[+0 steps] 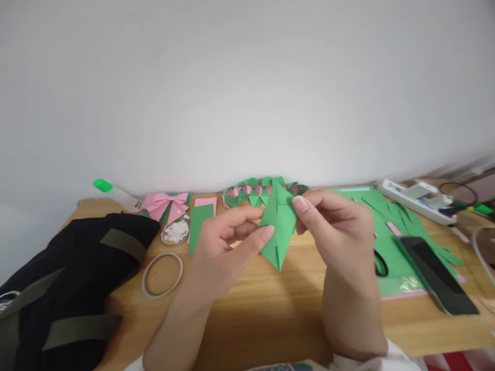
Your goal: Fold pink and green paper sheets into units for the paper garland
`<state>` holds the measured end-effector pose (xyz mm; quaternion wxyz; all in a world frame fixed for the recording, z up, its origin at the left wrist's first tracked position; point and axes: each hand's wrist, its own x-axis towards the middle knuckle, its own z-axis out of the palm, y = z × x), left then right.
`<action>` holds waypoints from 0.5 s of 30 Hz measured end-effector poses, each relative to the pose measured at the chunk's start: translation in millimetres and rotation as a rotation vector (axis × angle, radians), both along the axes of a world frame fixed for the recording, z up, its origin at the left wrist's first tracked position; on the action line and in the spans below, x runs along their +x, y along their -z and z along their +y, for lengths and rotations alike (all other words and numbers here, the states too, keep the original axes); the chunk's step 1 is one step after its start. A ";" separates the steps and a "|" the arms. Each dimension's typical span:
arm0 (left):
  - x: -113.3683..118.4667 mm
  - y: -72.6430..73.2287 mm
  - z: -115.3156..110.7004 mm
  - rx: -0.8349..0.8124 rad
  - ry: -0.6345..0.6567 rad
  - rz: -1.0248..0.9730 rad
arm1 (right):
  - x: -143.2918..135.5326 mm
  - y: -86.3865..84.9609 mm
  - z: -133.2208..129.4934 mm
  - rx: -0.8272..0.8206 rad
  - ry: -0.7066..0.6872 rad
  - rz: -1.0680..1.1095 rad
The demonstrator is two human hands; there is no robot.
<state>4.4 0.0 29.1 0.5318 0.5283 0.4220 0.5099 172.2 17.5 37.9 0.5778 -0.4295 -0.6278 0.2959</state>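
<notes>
A folded green paper piece point(279, 226), diamond-shaped with a crease down its middle, is held upright above the wooden table point(247, 299). My left hand point(228, 247) pinches its left edge between thumb and fingers. On the opposite side, my right hand point(336, 221) grips the upper right edge, thumb in front. Behind the piece, a row of folded green and pink paper point(247, 190) stands near the wall, partly hidden by the held paper.
Left lie a black bag point(77, 263), a tape ring point(162, 275), a pink bow point(166, 206) and green sheets point(201, 221). Right are green paper strips point(413, 221), scissors point(381, 263) partly hidden, a phone point(436, 273) and a power strip point(419, 201).
</notes>
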 end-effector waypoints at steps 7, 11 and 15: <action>1.1 2.1 0.2 0.112 0.084 0.023 | -1.2 2.4 1.3 -0.053 0.003 0.105; 0.7 1.3 -0.9 0.147 0.118 0.034 | -1.2 1.7 2.6 -0.060 -0.009 0.120; 0.4 3.8 -1.1 0.194 0.078 0.053 | -0.4 1.8 2.2 -0.071 -0.032 0.138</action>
